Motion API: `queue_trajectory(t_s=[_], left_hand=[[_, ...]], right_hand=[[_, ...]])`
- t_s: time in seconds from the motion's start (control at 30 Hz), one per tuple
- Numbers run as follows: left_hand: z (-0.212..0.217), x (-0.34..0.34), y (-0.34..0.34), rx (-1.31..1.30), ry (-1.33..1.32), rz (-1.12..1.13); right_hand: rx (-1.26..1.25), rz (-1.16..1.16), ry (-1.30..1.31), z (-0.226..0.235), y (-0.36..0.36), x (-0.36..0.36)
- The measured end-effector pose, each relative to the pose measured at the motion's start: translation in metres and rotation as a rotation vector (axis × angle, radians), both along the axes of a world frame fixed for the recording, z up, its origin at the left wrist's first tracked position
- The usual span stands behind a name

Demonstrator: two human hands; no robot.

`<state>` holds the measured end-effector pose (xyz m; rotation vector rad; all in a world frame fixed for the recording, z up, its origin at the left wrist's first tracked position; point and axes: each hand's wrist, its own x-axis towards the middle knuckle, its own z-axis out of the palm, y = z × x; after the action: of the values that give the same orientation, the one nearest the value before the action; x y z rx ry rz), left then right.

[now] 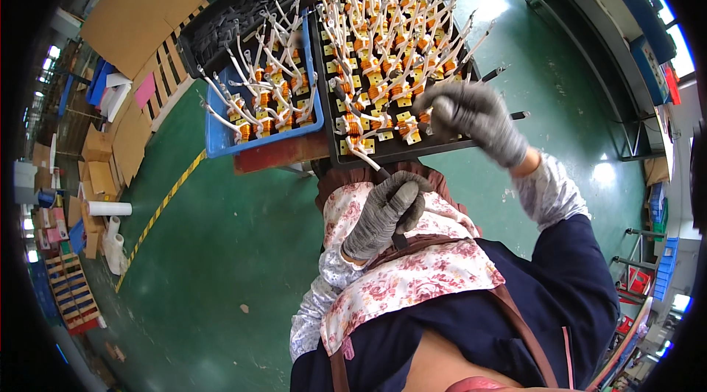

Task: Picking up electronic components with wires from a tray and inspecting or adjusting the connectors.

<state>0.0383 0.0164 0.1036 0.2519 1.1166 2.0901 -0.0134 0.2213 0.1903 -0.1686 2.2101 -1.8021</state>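
My left hand (387, 219), in a grey glove, is closed at the front edge of the large black tray (423, 149). A black sleeve (382, 175) shows at its fingers, at the end of a white lead (364, 154) from a coil in the tray. Another dark end (400, 241) pokes out below the hand. My right hand (475, 119), gloved too, is raised over the tray's front right corner with its fingers curled. What it holds, if anything, is hidden. Copper-coloured coils (379, 91) with yellow plates and upright white leads fill the tray in rows.
To the left, a blue tray (319, 125) holds more coils. Behind it a black bin (193, 53) contains many dark sleeves (247, 12). A few leads at the right bear black sleeves (495, 74). Cardboard (140, 12) and a pallet (74, 290) stand far left; a metal-framed bench (589, 60) stands right.
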Motion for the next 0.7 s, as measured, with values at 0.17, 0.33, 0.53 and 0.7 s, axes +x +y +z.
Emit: queue_trajectory(t_s=[0.17, 0.33, 0.53, 0.7], left_hand=[[-0.015, 0.002, -0.008, 0.024, -0.008, 0.051], [-0.012, 0.006, -0.015, -0.103, 0.034, 0.132], [-0.022, 0.006, -0.017, -0.024, -0.006, 0.144], [-0.029, 0.005, -0.019, -0.069, -0.021, 0.115]], right_hand=[[1.084, -0.070, 0.876, -0.005, 0.060, -0.063], [1.174, 0.062, 0.848, -0.014, 0.084, -0.087], [1.376, 0.211, 0.879, -0.032, 0.089, -0.097], [1.472, 0.222, 0.758, -0.037, 0.093, -0.106]])
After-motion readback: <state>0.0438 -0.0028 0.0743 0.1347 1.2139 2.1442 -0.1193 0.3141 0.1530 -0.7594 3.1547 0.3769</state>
